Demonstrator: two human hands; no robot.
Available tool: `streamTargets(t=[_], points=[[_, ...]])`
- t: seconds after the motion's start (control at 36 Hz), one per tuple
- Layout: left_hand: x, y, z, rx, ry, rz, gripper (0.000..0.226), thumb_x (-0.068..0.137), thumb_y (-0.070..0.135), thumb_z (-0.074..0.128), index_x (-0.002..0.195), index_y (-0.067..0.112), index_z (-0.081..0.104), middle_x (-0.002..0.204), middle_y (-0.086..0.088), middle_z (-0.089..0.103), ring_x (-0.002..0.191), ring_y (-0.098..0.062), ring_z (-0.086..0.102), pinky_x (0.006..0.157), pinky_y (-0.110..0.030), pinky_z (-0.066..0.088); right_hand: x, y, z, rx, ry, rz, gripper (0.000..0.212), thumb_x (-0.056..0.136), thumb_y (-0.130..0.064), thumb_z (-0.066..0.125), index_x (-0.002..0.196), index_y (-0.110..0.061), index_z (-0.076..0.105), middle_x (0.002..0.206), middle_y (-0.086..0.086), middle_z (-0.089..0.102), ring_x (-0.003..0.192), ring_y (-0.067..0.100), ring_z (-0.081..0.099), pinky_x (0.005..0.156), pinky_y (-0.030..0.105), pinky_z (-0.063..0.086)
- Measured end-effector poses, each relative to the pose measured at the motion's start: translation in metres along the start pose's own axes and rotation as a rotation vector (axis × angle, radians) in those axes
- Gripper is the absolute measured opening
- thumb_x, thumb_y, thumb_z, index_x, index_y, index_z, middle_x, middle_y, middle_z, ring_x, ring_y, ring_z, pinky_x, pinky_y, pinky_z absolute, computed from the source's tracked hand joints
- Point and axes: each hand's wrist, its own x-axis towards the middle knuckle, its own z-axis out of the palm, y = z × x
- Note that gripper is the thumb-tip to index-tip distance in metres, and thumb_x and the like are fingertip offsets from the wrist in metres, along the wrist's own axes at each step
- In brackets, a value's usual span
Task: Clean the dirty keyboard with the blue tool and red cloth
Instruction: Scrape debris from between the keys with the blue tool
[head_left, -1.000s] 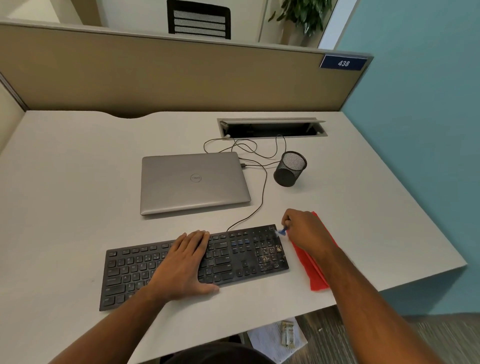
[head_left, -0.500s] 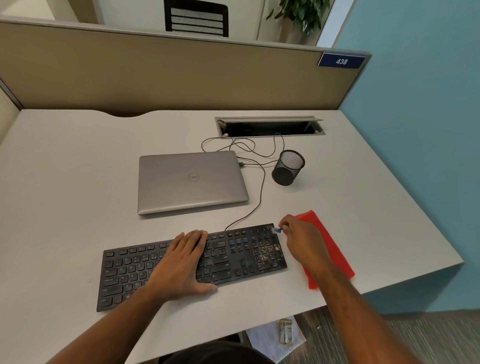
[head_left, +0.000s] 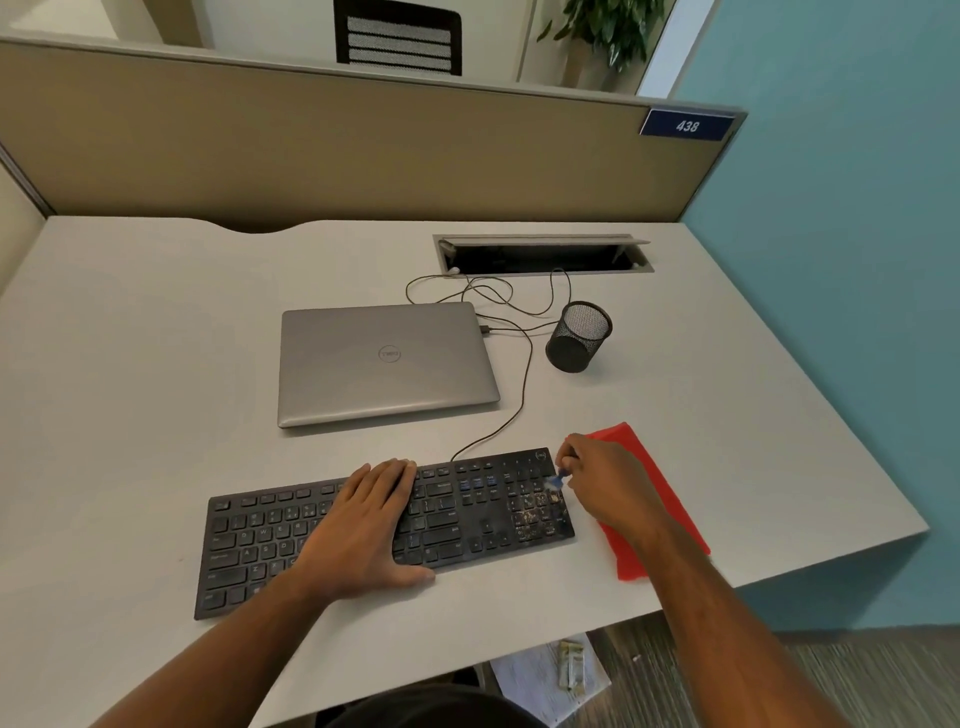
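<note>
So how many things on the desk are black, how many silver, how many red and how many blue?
Black: 2, the keyboard and the mesh cup.
Silver: 1, the laptop.
Red: 1, the cloth.
Blue: 1, the tool.
Total: 5.

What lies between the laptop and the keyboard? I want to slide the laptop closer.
In the head view, only the keyboard's thin black cable crosses the bare desk between laptop and keyboard.
</note>
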Motion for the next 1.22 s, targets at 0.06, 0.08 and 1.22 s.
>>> streamTargets(t=[0.06,0.08,1.22], points=[[0.0,0.0,0.0,0.0,-0.001,0.001,0.137,0.068,0.104,0.039,0.166,0.016,-0.001,0.173,-0.004,0.009,0.159,-0.02,0.004,0.125,-0.038,-0.01,0.002,-0.003,-0.002,0.029,0.043,-0.008,0.012,0.101,-0.016,0.057,0.111,-0.018,0.065,0.099,0.002,0.07,0.08,0.012,0.063,0.076,0.021,0.053],[0.0,0.001,-0.001,0.002,0.003,0.002,0.137,0.068,0.104,0.04,0.166,0.016,0.001,0.173,-0.004,0.01,0.159,-0.021,0.006,0.125,-0.038,-0.009,0.002,-0.005,-0.001,0.036,0.065,-0.017,0.014,0.102,-0.016,0.057,0.112,-0.019,0.066,0.099,0.002,0.071,0.079,0.011,0.063,0.072,0.019,0.05],[0.0,0.002,-0.003,0.01,-0.017,-0.016,0.136,0.068,0.104,0.04,0.166,0.013,0.011,0.171,-0.007,0.02,0.155,-0.019,0.006,0.124,-0.034,-0.011,-0.021,-0.009,0.009,0.06,0.071,-0.057,0.021,0.102,-0.012,0.054,0.107,-0.03,0.065,0.086,-0.009,0.069,0.068,0.006,0.062,0.054,0.02,0.049]])
